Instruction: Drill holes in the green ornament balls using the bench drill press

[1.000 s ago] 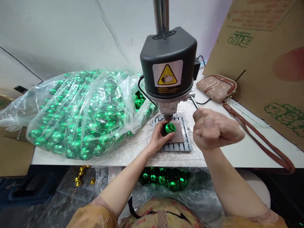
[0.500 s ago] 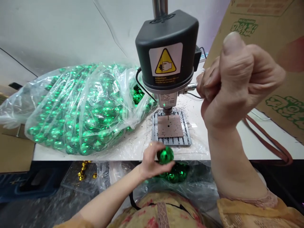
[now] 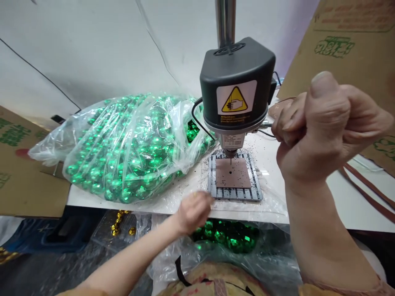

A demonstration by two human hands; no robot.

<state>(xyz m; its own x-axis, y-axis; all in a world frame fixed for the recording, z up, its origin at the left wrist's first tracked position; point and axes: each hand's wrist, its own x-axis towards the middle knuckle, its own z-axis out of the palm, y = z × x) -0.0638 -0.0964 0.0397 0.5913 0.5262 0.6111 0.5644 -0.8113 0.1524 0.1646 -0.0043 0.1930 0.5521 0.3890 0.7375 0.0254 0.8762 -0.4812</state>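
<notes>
A small black bench drill press (image 3: pixel 237 82) stands on the table, its thin bit over a pinkish-brown square board (image 3: pixel 233 173) with a hole in it. Under the board lies a slotted grey metal base plate (image 3: pixel 259 193) strewn with dark shavings. My right hand (image 3: pixel 321 119) is closed around the drill press handle (image 3: pixel 268 124); its grip end is hidden in my fist. At the front table edge, left of the base plate, my left hand (image 3: pixel 196 211) is curled closed and slightly blurred. Whatever it may hold is hidden. Green faceted balls (image 3: pixel 234 238) lie in clear plastic just below that hand.
A big clear plastic bag (image 3: pixel 123 152) of shiny green balls fills the table's left side. Cardboard boxes stand at left (image 3: pixel 27 176) and right (image 3: pixel 354 61). A brown strap (image 3: pixel 367 193) lies at right. Gold balls (image 3: pixel 117 224) sit in a clear container below the table.
The green ball that showed between my left fingers is out of sight, and that hand has closed. My right hand still grips the handle. The view has shifted.
</notes>
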